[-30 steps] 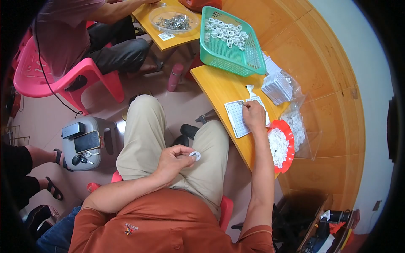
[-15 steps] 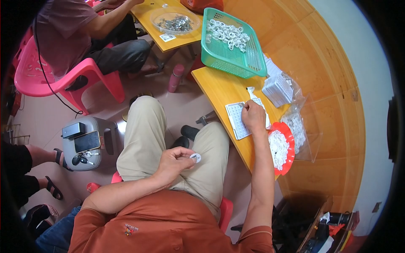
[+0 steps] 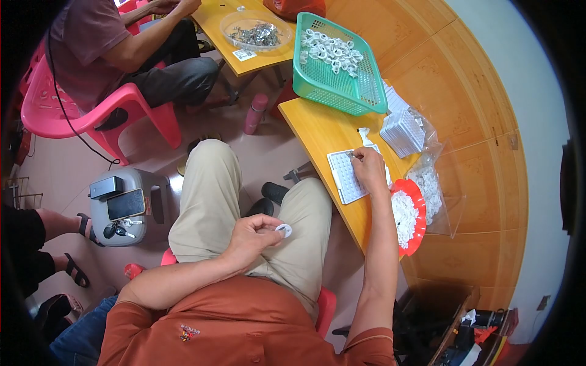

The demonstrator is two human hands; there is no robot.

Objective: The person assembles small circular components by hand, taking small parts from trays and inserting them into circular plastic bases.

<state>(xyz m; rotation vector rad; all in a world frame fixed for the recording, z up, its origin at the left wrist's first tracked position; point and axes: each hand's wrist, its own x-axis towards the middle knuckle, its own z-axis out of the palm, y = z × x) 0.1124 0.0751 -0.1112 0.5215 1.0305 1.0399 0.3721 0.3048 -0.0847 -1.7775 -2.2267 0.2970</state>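
Over my lap, my left hand [image 3: 253, 238] pinches a small round white plastic piece [image 3: 284, 230] between thumb and fingers. My right hand [image 3: 370, 171] reaches to the yellow table on the right. Its fingertips are pressed together at the upper part of a white tray [image 3: 346, 183] with rows of round pockets. Whatever small thing may be between those fingers is too small to make out. Beside the right wrist stands a red scalloped dish [image 3: 419, 221] filled with small white parts [image 3: 403, 213].
A green basket [image 3: 305, 87] holds several white ring-shaped pieces. Stacked white trays [image 3: 403, 131] and a clear bag of white parts [image 3: 427, 192] lie along the wall side. Another person [image 3: 97, 49] sits at the far table near a bowl of metal bits [image 3: 259, 35]. A pink bottle [image 3: 256, 114] stands on the floor.
My right hand has shifted slightly, its fingers still together at the tray's upper part. My left hand keeps the round white piece, now tilted a little differently.
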